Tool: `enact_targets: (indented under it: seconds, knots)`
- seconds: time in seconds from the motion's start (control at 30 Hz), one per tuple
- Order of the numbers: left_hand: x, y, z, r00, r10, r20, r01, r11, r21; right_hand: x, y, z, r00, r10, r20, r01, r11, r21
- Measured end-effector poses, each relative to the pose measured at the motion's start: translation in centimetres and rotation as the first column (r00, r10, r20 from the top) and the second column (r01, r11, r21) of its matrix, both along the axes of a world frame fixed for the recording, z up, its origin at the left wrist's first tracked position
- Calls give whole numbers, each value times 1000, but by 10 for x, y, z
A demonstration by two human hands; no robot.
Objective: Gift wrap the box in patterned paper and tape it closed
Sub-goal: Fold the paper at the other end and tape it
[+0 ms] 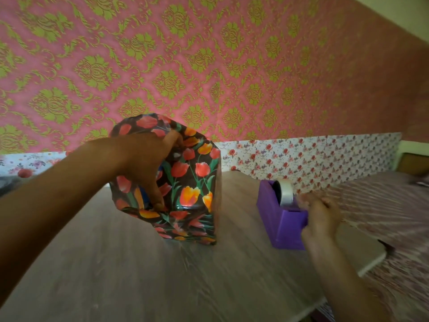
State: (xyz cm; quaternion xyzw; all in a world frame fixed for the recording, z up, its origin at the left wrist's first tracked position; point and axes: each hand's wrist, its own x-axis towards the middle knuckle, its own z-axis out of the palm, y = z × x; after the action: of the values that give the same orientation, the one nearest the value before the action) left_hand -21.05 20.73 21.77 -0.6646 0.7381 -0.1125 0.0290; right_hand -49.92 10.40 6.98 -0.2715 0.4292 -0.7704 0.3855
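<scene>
The grey wood-grain tabletop fills the lower half of the view, its rounded right corner at about four o'clock. Beyond that edge lies a bed cover in pink and white stripes. The wall behind is papered in pink damask wallpaper with yellow-green medallions, and along its foot runs a white band of floral paper printed with small red roses.

Near the middle of the table stands the box, upright, sheathed in dark tulip-print wrapping paper with red and orange blooms. A sliver of blue shows through the open near end, where the paper is loose and flares out toward seven o'clock. The left hand reaches in from nine o'clock and clamps the top of the parcel, thumb down inside the open end pressing the paper, fingers curled over the upper fold.

At three o'clock from the box, well apart from it, sits a purple tape dispenser with a roll of clear tape upright in its cradle. The right hand comes from five o'clock and rests against the dispenser's front end, fingers bent at the cutter; it is blurred, and I cannot tell whether it has pinched any tape.
</scene>
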Motion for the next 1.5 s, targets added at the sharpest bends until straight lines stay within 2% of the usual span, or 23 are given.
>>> enact_targets:
  seconds: [0.1,0.2,0.37,0.53,0.73,1.03,1.23,1.33,1.4,1.47,1.5]
  knots:
    - [0,-1,0,1000,-6,6,6,1000,0,7,18,-14,998,-36,-44,32,996,-80]
    - [1,-2,0,1000,-9,9,9,1000,11,9,29,-28,995,-33,-93,30,999,-30]
    - [1,-5,1,1000,-18,-19,19,1000,11,8,38,-32,999,42,-25,-40,996,78]
    - [4,-5,1,999,-21,-43,23,999,33,5,37,-31,983,179,33,-181,958,221]
    - [12,-3,-1,996,-75,-57,74,997,-19,14,40,-22,945,275,179,-315,911,265]
    - [18,-9,-8,991,-117,-60,112,990,-89,21,37,-28,968,219,124,-242,943,227]
    - [19,-4,-9,987,-131,-94,123,989,-85,32,41,-51,999,49,-7,-47,977,210]
    - [18,-3,-10,989,-123,-86,115,989,-90,41,55,-45,998,33,-57,-29,997,75]
    - [17,-1,-10,987,-126,-96,117,988,-99,55,71,-23,985,90,-145,-108,987,-116]
    - [16,1,-10,985,-130,-110,119,987,-105,74,95,14,947,169,-275,-264,896,-357]
    - [15,4,-9,985,-131,-114,119,987,-109,83,104,34,903,169,-396,-347,830,-437]
